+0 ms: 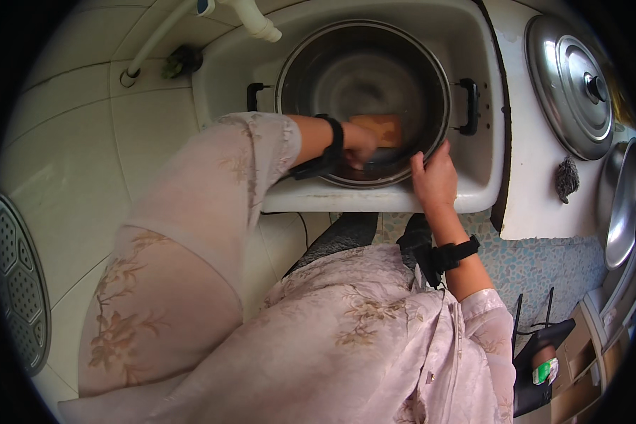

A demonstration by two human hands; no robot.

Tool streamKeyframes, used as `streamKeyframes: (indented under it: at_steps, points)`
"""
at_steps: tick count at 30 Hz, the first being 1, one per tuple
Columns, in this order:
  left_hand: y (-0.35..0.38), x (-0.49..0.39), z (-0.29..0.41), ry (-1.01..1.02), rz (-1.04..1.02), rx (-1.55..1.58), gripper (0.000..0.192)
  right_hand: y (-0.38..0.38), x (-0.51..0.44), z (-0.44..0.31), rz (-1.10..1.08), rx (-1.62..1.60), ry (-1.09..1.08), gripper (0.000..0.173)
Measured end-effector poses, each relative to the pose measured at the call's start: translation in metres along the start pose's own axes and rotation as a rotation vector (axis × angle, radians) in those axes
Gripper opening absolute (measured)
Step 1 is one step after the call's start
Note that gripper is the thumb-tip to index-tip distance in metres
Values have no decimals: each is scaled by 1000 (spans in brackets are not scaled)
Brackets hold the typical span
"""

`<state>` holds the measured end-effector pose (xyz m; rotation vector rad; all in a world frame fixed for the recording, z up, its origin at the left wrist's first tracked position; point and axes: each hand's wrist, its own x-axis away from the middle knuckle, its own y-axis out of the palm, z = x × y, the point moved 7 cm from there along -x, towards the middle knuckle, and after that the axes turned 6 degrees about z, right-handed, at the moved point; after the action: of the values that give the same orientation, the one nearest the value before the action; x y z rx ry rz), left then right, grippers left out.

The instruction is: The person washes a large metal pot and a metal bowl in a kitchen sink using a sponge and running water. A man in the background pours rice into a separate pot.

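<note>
A large stainless steel pot (344,69) with two black side handles sits in a white sink basin (482,185). My left hand (360,144) reaches inside it, blurred, with curled fingers low near the front wall. Beside and partly behind that hand is an orange rectangular piece (389,130), like a sponge or cloth, with darker patches. Whether the fingers grip it is hidden. On the front right of the pot's rim, my right hand (435,177) holds on, thumb at the inner side and fingers along the outside.
A white faucet spout (254,21) juts over the basin's back left. To the right, a counter (530,212) bears a steel lid (567,95) with a black knob and a wire scourer (567,179). Another shiny metal vessel (620,206) stands at far right. A perforated tray (18,286) is at far left.
</note>
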<state>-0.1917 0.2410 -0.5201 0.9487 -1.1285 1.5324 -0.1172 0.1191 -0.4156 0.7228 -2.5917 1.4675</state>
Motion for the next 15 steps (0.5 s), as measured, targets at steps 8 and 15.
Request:
streamKeyframes:
  at_steps: [8, 15]
  points:
    - [18, -1, -18, -274, -200, 219, 20, -1, 0, -2, -14, 9, 3, 51]
    - [-61, 0, -7, 55, 889, 188, 60, 1, 1, -2, -18, 33, -11, 53]
